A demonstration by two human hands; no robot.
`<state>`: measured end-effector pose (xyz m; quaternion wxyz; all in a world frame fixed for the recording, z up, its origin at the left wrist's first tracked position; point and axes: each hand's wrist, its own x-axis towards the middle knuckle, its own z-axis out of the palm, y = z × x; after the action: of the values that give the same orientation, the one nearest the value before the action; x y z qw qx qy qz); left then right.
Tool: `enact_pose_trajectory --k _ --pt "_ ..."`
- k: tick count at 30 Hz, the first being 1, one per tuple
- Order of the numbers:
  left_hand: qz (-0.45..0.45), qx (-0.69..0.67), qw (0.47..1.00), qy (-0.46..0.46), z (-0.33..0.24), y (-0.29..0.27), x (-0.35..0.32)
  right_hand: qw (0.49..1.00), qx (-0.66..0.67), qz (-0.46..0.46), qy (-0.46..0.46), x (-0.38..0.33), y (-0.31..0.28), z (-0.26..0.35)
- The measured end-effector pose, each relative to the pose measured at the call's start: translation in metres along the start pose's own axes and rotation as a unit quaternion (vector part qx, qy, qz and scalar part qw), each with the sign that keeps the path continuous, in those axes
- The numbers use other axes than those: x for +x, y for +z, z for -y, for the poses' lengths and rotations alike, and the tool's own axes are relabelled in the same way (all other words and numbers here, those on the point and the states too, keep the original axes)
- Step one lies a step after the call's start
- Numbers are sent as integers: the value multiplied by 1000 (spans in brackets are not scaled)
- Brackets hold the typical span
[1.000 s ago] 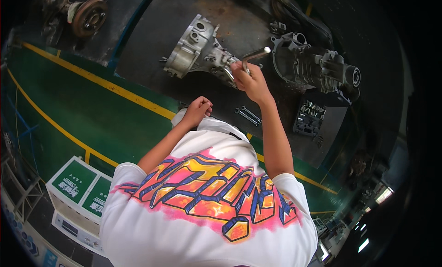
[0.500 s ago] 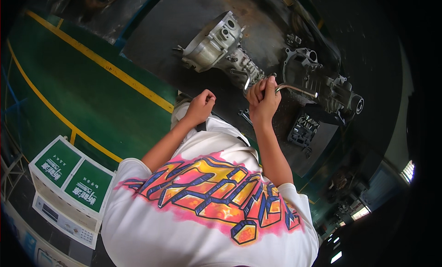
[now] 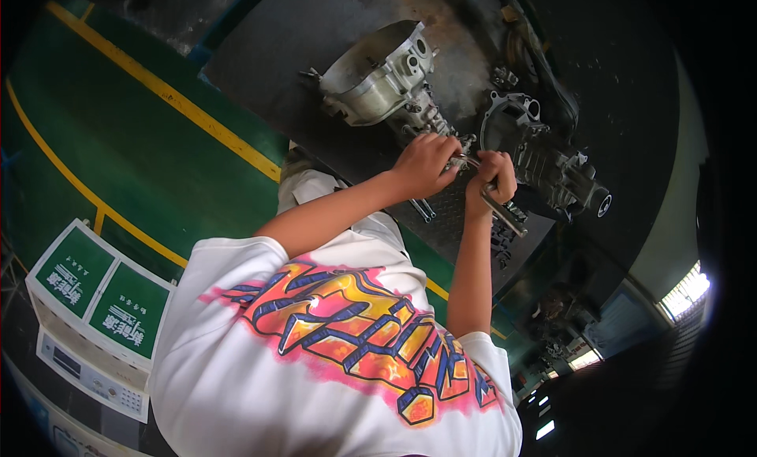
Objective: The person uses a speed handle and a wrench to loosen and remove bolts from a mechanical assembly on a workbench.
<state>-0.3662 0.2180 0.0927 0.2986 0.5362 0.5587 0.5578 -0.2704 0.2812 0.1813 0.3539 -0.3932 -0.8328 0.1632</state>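
My right hand (image 3: 493, 177) is closed around a crank-shaped metal speed brace (image 3: 506, 216), whose free arm points down and to the right. My left hand (image 3: 428, 165) is closed on the other end of the brace, just left of my right hand. Both hands are at the near end of a light grey gearbox (image 3: 378, 90) with a wide, open bell housing. Its narrow end is partly hidden behind my left hand, and I cannot tell whether the brace touches it.
A second, darker gearbox (image 3: 544, 153) lies to the right on the dark workbench (image 3: 252, 70). Wrenches (image 3: 423, 208) lie below my hands, near the edge. A white machine with green panels (image 3: 98, 291) stands at lower left, on green floor with yellow lines (image 3: 165, 98).
My left hand has come up from near my waist and taken hold of the brace. My right hand has shifted right and slightly down, and the brace has turned. The view has shifted a little.
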Motion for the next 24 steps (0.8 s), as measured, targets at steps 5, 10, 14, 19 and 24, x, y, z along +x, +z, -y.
enact_pose_trajectory --k 5,10,14,19,24 --pt "-105 -35 992 -55 11 21 14 974 109 -144 140 -17 20 -2" --pt "-133 -8 990 -45 21 37 24 945 118 -171 254 -7 15 -9" --pt "-102 18 994 -32 28 48 43 906 145 -188 350 3 7 -25" --pt "-125 17 992 9 39 49 44 917 165 -194 307 7 15 -35" --pt "-154 18 988 12 37 53 36 900 249 -232 272 15 23 -56"
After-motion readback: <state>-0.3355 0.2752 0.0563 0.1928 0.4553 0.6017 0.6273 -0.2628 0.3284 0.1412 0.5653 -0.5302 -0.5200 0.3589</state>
